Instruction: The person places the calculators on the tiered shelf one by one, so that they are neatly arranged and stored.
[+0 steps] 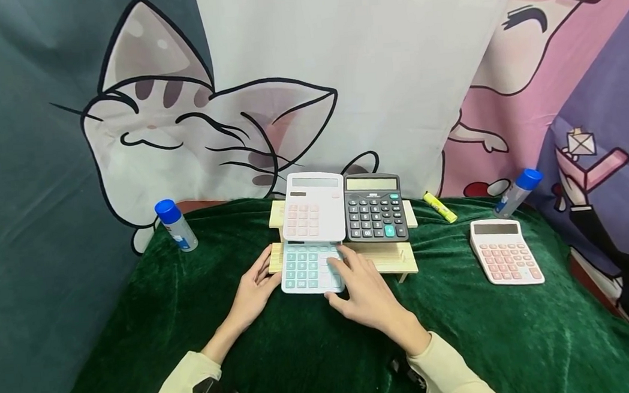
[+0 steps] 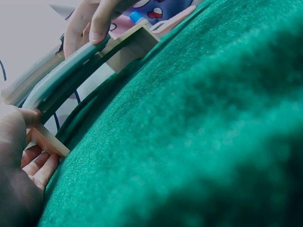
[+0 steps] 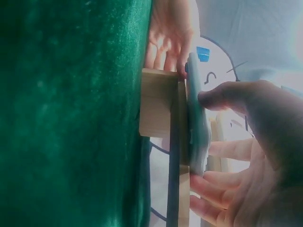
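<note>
A light blue calculator (image 1: 300, 269) lies tilted on the lower step of a wooden stand (image 1: 374, 256). My right hand (image 1: 366, 289) grips its right part, thumb (image 3: 215, 97) at the near edge and fingers (image 3: 215, 187) at the right side. My left hand (image 1: 254, 293) holds the left end of the step, its thumb (image 2: 31, 117) above by the calculator's end and its fingers (image 2: 40, 168) curled below the board. On the upper step stand a white calculator with pink keys (image 1: 315, 211) and a black calculator (image 1: 374, 208), side by side.
A pink-and-white calculator (image 1: 506, 254) lies on the green cloth (image 1: 452, 326) at the right. Blue-capped bottles stand at the left (image 1: 178, 229) and right (image 1: 517, 195). A yellow-green tube (image 1: 439, 207) lies behind the stand's right end. A printed cartoon curtain (image 1: 382, 66) hangs behind.
</note>
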`<state>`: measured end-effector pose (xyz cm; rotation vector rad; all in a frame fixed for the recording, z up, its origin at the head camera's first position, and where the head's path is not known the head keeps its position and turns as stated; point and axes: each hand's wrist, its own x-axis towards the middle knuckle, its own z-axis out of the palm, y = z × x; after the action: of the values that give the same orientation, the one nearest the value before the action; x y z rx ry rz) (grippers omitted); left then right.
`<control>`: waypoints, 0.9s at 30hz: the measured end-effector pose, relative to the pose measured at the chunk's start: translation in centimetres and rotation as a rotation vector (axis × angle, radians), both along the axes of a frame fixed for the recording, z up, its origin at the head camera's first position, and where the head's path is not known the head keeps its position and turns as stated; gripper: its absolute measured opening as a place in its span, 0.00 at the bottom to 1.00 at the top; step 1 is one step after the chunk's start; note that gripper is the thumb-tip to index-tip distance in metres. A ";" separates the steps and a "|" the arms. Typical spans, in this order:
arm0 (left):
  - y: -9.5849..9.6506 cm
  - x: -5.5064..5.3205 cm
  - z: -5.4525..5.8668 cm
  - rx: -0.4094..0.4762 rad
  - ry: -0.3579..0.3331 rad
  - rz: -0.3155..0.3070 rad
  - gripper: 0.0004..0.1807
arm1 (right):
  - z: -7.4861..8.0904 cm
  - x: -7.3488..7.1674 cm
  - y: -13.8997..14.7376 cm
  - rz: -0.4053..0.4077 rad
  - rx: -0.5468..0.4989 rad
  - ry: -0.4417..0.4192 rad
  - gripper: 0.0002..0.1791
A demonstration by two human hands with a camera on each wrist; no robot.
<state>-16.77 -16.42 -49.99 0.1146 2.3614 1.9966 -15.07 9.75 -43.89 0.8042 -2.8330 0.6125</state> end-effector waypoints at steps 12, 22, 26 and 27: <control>0.0 0.1 0.1 0.024 0.020 -0.003 0.35 | -0.2 0.0 0.0 0.002 0.000 0.006 0.36; -0.2 0.1 -0.1 0.012 0.002 0.011 0.35 | 0.9 0.4 0.6 0.048 -0.008 -0.077 0.35; -0.2 0.2 -0.2 0.014 -0.006 0.005 0.35 | 1.7 0.9 2.4 0.074 -0.004 -0.095 0.30; -0.2 0.1 -0.2 0.013 -0.007 -0.002 0.35 | 1.8 1.1 3.1 0.076 -0.005 -0.084 0.28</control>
<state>-16.64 -16.62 -50.22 0.1101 2.3440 2.0080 -13.98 12.82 -42.07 0.9094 -2.8858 0.6796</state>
